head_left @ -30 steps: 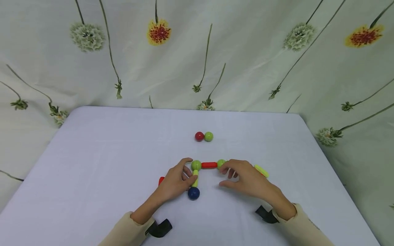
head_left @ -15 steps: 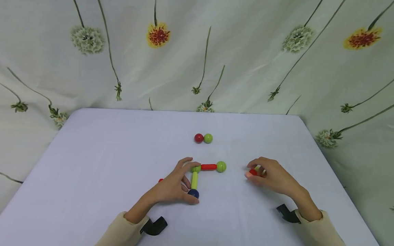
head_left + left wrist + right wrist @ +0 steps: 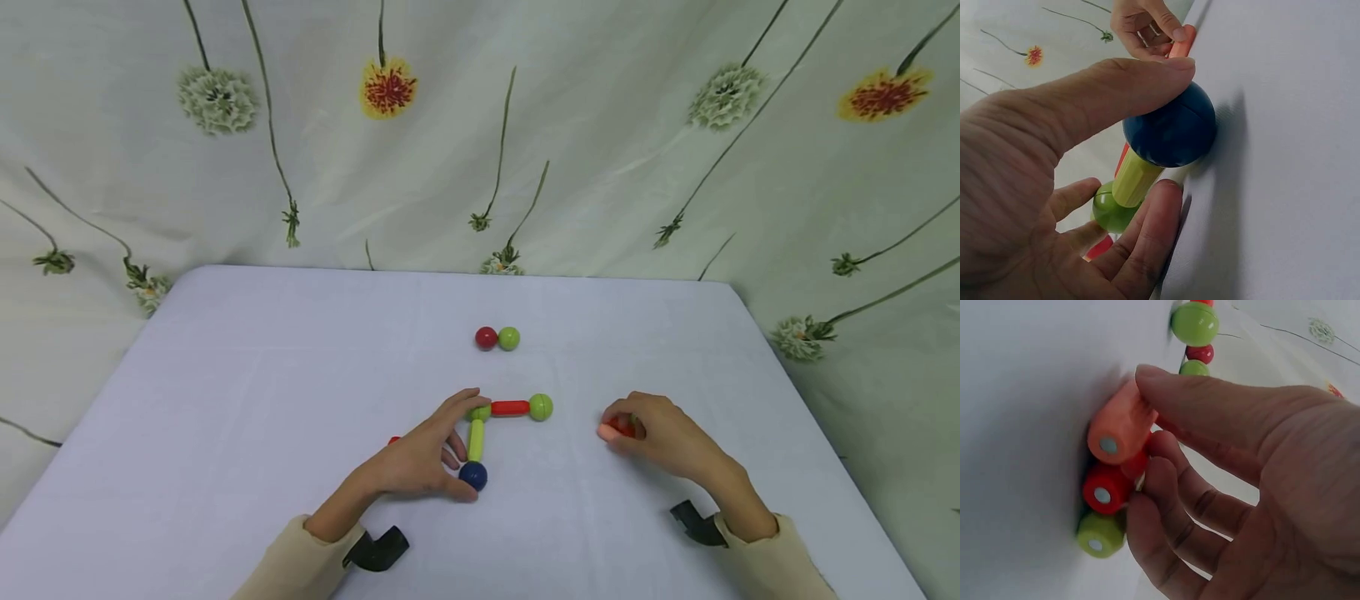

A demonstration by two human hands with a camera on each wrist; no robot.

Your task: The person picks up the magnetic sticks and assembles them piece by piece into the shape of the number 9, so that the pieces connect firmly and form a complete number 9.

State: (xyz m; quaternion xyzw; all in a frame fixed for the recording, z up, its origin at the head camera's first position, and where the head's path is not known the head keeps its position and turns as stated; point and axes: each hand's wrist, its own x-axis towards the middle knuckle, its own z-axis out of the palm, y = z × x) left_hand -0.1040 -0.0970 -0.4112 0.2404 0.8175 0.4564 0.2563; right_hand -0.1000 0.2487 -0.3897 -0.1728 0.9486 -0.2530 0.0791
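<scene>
My left hand (image 3: 420, 454) spans one side of a magnetic ball-and-rod shape, thumb on its blue ball (image 3: 1175, 128) and a forefinger at a green ball (image 3: 1113, 209). A yellow-green rod (image 3: 476, 440) joins those two balls. From the green ball a red rod (image 3: 510, 407) runs right to another green ball (image 3: 541, 407). Over to the right, my right hand (image 3: 660, 437) pinches an orange magnetic rod (image 3: 1119, 425) between thumb and fingers. Right beside it lie a red rod (image 3: 1107, 490) and a yellow-green rod (image 3: 1101, 535), near the curled fingertips.
A red ball (image 3: 486, 337) and a green ball (image 3: 509, 337) sit side by side farther back on the white table (image 3: 300, 350). A red piece (image 3: 394, 439) shows partly behind my left hand. A flowered cloth (image 3: 600, 167) hangs behind the table.
My right hand has moved right, from the far green ball to the loose rods, and now grips one. My left thumb has slid down from the yellow-green rod to the blue ball.
</scene>
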